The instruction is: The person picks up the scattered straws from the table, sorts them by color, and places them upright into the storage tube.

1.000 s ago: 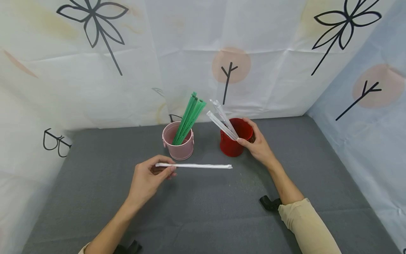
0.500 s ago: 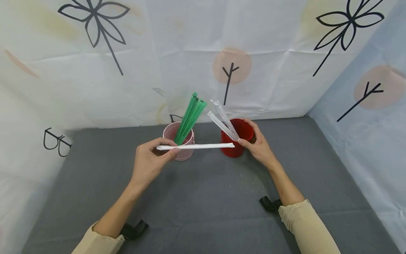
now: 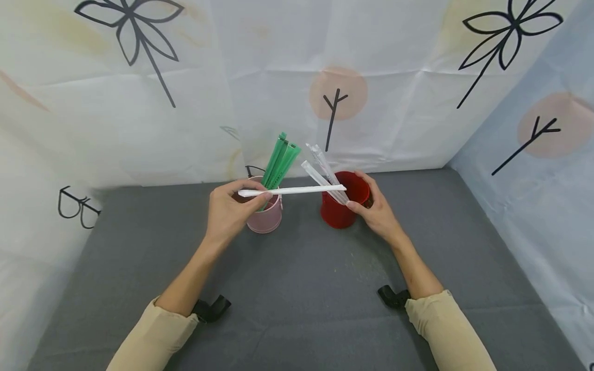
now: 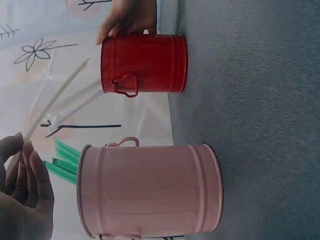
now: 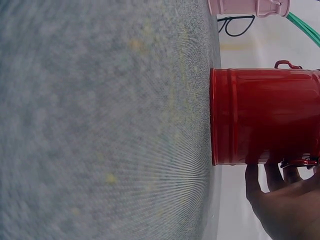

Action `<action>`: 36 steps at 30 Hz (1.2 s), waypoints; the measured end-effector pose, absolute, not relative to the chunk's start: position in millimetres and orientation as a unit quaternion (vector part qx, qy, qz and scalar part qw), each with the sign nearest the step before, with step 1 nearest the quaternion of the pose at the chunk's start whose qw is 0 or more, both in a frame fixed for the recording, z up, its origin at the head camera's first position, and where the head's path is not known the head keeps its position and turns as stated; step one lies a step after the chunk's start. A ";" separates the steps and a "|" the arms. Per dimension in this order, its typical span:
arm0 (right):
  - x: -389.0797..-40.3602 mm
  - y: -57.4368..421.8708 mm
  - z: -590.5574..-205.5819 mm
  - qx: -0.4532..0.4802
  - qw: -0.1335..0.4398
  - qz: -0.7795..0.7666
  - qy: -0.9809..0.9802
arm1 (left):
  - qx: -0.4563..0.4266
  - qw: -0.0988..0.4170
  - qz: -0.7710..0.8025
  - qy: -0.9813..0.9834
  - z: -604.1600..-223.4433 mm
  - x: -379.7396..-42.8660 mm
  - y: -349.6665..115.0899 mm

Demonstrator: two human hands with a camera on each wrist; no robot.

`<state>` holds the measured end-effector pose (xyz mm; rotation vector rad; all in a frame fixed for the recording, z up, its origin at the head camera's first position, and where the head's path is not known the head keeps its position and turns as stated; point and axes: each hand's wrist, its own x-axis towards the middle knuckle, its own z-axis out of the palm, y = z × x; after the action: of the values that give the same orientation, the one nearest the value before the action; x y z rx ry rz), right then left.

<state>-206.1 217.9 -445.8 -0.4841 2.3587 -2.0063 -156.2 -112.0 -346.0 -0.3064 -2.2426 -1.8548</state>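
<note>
My left hand (image 3: 229, 211) pinches a white paper-wrapped straw (image 3: 306, 190) near its left end. The straw lies nearly level, above the pink bucket (image 3: 264, 222), and its far end overlaps the red bucket's mouth in the head view. My right hand (image 3: 378, 211) grips the red bucket (image 3: 335, 215) at its right side, thumb at the front rim. Several white-wrapped straws (image 3: 316, 175) lean leftward out of the red bucket. Green straws (image 3: 284, 162) stand in the pink bucket, their lower parts partly hidden by the left hand and the held straw.
Both buckets stand on a grey cloth-covered table (image 3: 297, 299), the pink one left of the red. White printed cloth (image 3: 394, 118) rises behind the table and along its sides. Small side handles (image 4: 127, 86) stick out from the buckets.
My left hand has carried the straw up and away from me, from in front of the pink bucket to above it. The right hand has stayed on the red bucket.
</note>
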 end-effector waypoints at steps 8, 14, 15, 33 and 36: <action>-206.3 218.4 -446.5 -0.163 -0.001 -0.637 0.753 | -0.112 0.077 -0.617 -0.775 -343.2 -167.3 -101.4; -205.5 218.6 -446.9 -0.165 -0.001 -0.637 0.753 | -0.136 0.074 -0.627 -0.763 -360.2 -182.0 -93.0; -205.6 218.6 -447.3 -0.165 -0.001 -0.637 0.753 | -0.137 0.073 -0.632 -0.759 -365.4 -185.1 -92.0; -207.6 217.4 -449.8 -0.171 0.002 -0.645 0.744 | -0.152 0.074 -0.683 -0.711 -388.0 -208.2 -66.6; -207.8 217.8 -449.9 -0.169 0.002 -0.648 0.743 | -0.147 0.075 -0.678 -0.717 -389.2 -212.5 -58.5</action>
<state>-207.8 217.8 -449.9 -0.5294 2.3312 -2.0327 -212.5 -58.5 -389.2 -0.4403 -2.1502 -2.0335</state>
